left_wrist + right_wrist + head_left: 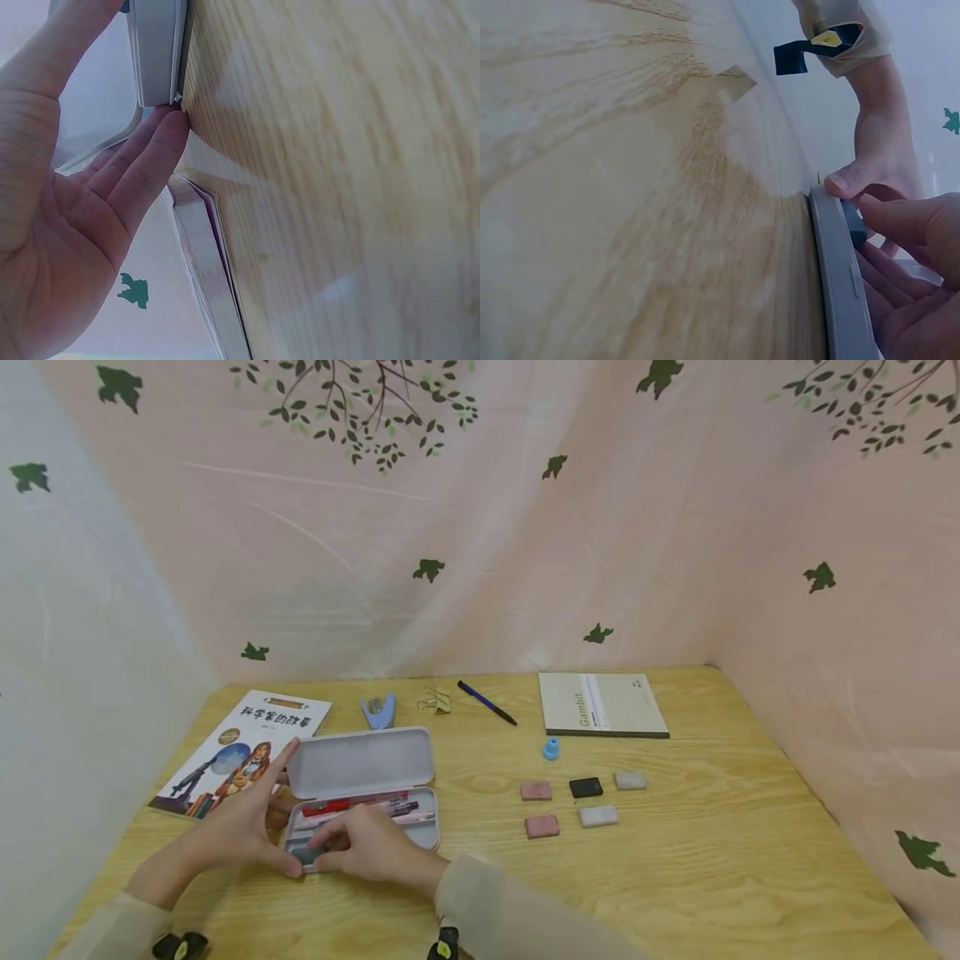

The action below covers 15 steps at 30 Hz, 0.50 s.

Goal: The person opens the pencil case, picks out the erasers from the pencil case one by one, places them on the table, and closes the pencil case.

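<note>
An open light-grey pencil case [360, 764] lies at the left front of the table, its lid tipped back. Inside are several pens, one of them a red pen [321, 807]. My left hand [238, 827] holds the case's left end, thumb at the front corner and index finger up by the lid. At that end, my right hand [378, 843] reaches in and pinches a dark grey eraser [306, 855]. The right wrist view shows the eraser [854, 223] between thumb and fingers, just inside the case wall [838, 277]. The right hand partly covers the pens.
Behind the left hand lies a book [247, 752]. Farther back are a blue staple remover [379, 713], a binder clip [438, 701], a pen [487, 702] and a notebook [603, 703]. A small blue cone-shaped piece [551, 748] and several erasers, including a black eraser [586, 787], lie to the right.
</note>
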Tool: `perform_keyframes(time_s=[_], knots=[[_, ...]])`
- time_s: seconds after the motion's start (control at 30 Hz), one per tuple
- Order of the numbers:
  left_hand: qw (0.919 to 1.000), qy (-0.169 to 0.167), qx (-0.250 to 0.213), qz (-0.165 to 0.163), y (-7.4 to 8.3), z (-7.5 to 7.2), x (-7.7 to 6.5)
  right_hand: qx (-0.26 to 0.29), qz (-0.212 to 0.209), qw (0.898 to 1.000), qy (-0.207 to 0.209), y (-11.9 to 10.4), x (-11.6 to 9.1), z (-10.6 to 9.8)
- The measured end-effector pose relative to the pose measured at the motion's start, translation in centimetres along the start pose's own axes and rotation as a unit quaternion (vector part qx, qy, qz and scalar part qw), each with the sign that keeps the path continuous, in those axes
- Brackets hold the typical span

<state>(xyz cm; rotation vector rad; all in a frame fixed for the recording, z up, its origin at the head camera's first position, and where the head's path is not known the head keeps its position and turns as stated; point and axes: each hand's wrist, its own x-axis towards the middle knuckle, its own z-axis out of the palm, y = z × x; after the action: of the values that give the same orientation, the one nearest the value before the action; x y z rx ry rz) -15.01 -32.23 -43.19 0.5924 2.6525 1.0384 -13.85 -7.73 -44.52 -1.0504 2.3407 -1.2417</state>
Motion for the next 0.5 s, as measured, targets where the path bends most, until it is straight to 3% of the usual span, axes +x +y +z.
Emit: perform_keyframes(time_s=[0.5], knots=[[1.0000, 0.006, 0.005, 0.001, -0.08, 0.10, 0.06, 0.002, 0.022, 0.999, 0.026, 0.26, 0.03, -0.16]])
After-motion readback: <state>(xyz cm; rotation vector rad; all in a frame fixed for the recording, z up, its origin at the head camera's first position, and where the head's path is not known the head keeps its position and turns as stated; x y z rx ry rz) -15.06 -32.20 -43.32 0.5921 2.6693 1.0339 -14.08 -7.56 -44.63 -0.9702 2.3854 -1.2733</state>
